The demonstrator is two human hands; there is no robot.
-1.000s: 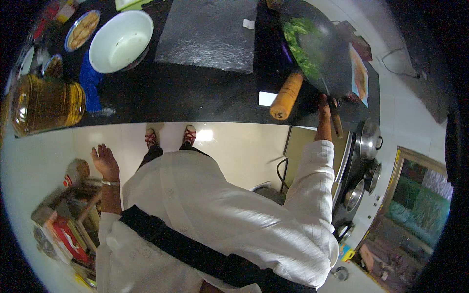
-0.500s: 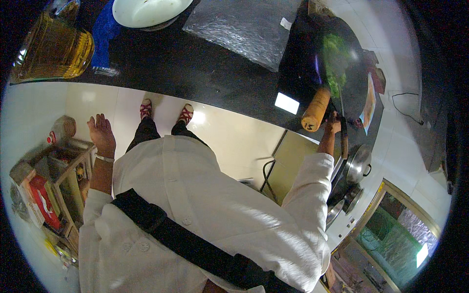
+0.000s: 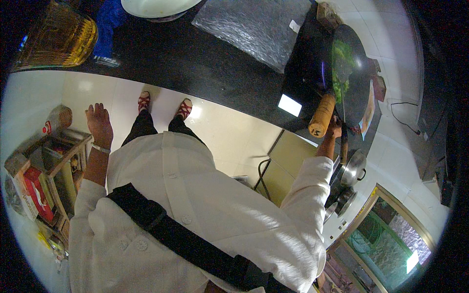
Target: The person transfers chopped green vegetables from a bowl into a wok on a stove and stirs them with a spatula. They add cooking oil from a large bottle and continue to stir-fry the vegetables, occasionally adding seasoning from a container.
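Observation:
A black wok (image 3: 359, 93) with green vegetables (image 3: 342, 73) sits on the dark counter (image 3: 205, 68) at the upper right. Its thick wooden handle (image 3: 322, 116) points toward me. My right hand (image 3: 335, 129) is just right of that handle, closed around the dark shaft of a cooking utensil (image 3: 344, 146) that reaches to the wok. My left hand (image 3: 99, 124) hangs by my side with the fingers apart, holding nothing, above the pale floor. A bracelet circles its wrist. I wear a white coat with a black strap across it.
A grey slab (image 3: 254, 27) and a white bowl (image 3: 156, 7) lie on the counter at the top. A jug of yellow oil (image 3: 58, 36) stands at the upper left. Steel pots (image 3: 354, 168) sit below the wok. A wooden rack of packets (image 3: 44, 171) stands at the left.
The view has tipped down, so the counter and wok slid up and right in the picture. My right hand stays at the wok; my left hand remains hanging open.

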